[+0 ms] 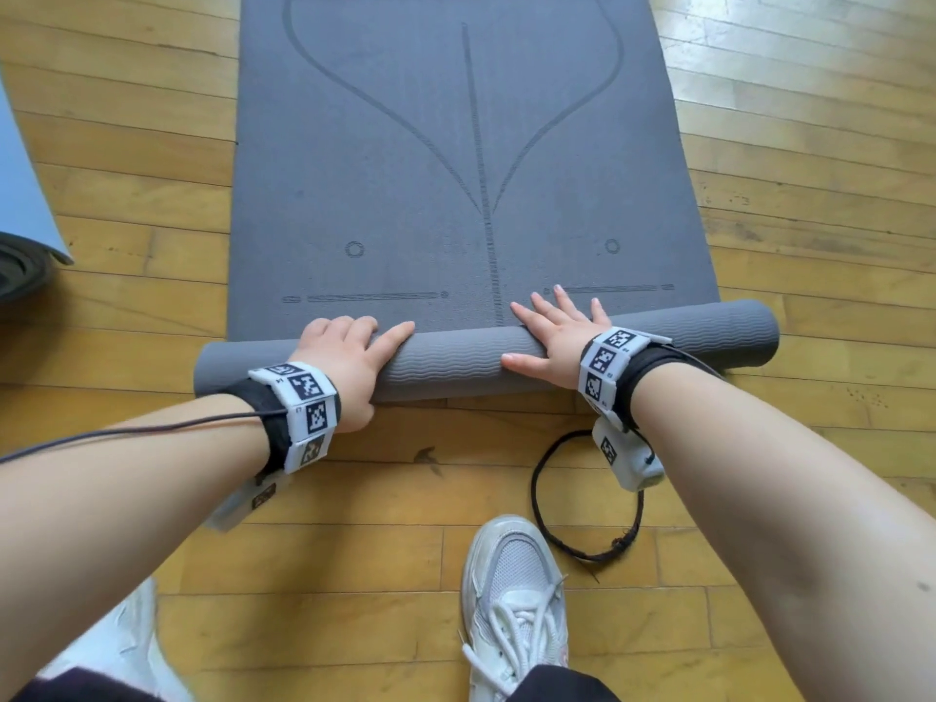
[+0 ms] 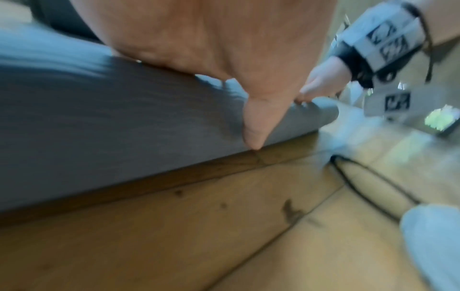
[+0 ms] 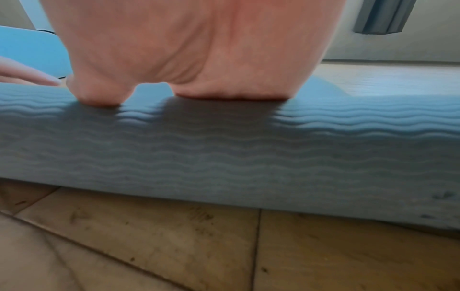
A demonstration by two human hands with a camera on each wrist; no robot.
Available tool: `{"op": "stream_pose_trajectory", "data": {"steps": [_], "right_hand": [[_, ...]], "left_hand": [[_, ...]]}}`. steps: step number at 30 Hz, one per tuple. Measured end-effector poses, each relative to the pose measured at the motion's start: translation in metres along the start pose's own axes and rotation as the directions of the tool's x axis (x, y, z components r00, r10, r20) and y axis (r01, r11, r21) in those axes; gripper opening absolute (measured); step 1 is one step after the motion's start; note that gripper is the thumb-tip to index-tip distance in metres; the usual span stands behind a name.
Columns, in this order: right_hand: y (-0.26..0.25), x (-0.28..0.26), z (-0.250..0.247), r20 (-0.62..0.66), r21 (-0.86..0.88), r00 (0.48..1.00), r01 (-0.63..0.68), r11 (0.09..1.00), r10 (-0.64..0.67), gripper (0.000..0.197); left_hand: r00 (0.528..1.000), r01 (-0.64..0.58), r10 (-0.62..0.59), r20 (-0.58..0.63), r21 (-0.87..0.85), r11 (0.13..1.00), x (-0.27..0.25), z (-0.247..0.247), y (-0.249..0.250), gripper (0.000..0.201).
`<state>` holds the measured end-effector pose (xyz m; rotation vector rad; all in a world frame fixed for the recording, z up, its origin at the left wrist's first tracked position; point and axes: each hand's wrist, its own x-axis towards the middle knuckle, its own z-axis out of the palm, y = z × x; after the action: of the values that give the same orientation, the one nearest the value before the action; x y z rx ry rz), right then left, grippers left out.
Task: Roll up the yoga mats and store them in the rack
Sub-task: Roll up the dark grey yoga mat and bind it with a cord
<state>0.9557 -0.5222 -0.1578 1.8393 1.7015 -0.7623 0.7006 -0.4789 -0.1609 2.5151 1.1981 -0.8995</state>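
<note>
A grey yoga mat (image 1: 405,169) lies on the wooden floor, its near end wound into a roll (image 1: 456,362) that runs left to right. My left hand (image 1: 344,354) sits on the roll left of centre, with fingers bent over the top and the thumb (image 2: 254,128) down its near side. My right hand (image 1: 552,331) presses flat on the roll right of centre. Its fingers are spread and straight and reach onto the flat mat. The ribbed roll (image 3: 224,153) fills the right wrist view under the palm (image 3: 186,49). No rack is in view.
A light blue mat (image 1: 20,184) and the end of a dark rolled mat (image 1: 20,266) lie at the far left. A black elastic loop (image 1: 587,499) rests on the floor behind the roll. My white shoes (image 1: 511,600) stand close by.
</note>
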Motion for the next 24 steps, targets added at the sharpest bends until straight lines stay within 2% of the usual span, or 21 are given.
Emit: {"op": "stream_pose_trajectory", "data": {"steps": [6, 10, 15, 18, 24], "right_hand": [[-0.002, 0.009, -0.01, 0.044, 0.09, 0.997, -0.066, 0.994, 0.063, 0.067], [-0.01, 0.008, -0.011, -0.066, 0.032, 0.991, -0.117, 0.993, 0.119, 0.067], [-0.01, -0.011, 0.004, -0.176, 0.044, 0.978, -0.108, 0.993, 0.115, 0.07], [-0.007, -0.013, 0.011, -0.17, 0.05, 0.981, -0.09, 0.995, 0.098, 0.07], [-0.003, 0.004, -0.007, -0.132, 0.049, 0.986, -0.096, 0.994, 0.101, 0.069]], "left_hand": [[0.997, 0.077, -0.079, -0.013, -0.105, 0.992, -0.007, 0.002, 0.02, 0.081], [0.994, 0.102, -0.105, -0.014, -0.145, 0.984, 0.001, -0.001, 0.017, 0.072], [0.995, 0.101, -0.104, -0.006, -0.16, 0.982, 0.012, -0.01, 0.008, 0.071], [0.995, 0.1, -0.101, 0.001, -0.16, 0.982, 0.013, -0.011, 0.007, 0.073], [0.991, 0.11, -0.119, -0.064, -0.125, 0.986, 0.003, -0.008, 0.003, 0.076]]}}
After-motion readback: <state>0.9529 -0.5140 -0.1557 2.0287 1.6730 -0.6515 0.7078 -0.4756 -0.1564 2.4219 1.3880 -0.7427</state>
